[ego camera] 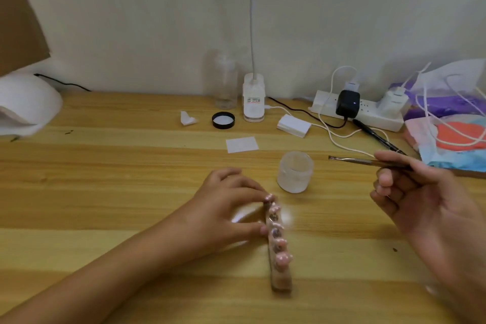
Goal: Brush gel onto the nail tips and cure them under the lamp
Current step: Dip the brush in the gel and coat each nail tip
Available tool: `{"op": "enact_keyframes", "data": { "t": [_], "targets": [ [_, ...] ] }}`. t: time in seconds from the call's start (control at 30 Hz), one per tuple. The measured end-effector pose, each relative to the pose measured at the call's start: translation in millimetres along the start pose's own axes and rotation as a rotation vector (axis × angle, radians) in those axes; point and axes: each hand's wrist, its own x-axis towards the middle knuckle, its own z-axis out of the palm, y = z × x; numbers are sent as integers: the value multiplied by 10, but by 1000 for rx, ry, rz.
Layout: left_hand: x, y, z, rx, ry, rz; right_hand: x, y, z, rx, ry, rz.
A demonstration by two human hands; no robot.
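Observation:
A narrow holder strip (282, 280) lies on the wooden table in front of me, with several pink nail tips (282, 258) standing along it. My left hand (226, 208) pinches the far end of the strip between thumb and fingers. My right hand (418, 197) holds a thin brush (352, 160) above the table, bristles pointing left. The open frosted gel jar (295, 171) stands between the hands, just beyond the strip. The white curing lamp (26, 105) sits at the far left edge.
The jar's black lid (223, 120), a clear bottle (224, 81), a white desk lamp base (253, 98) and small white cards (242, 144) are behind the jar. A power strip (360, 110) with chargers and cables, a pen (376, 134) and colourful bags (452, 134) crowd the right.

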Motion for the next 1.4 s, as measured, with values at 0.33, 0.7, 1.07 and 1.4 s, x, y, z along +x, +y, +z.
{"op": "enact_keyframes", "data": {
  "t": [0.33,0.7,1.07,1.4],
  "targets": [
    [-41,220,211,123,172,64,-117,-56,167,-179,1,-102],
    [108,323,73,-1284,300,-326,-224,3,331,-377,134,-271],
    [270,455,167,-1380,161,-372,-148,72,171,-371,219,-391],
    [292,416,132,-1443,-23,-325,-192,44,246,-411,158,-431]
  ]
}}
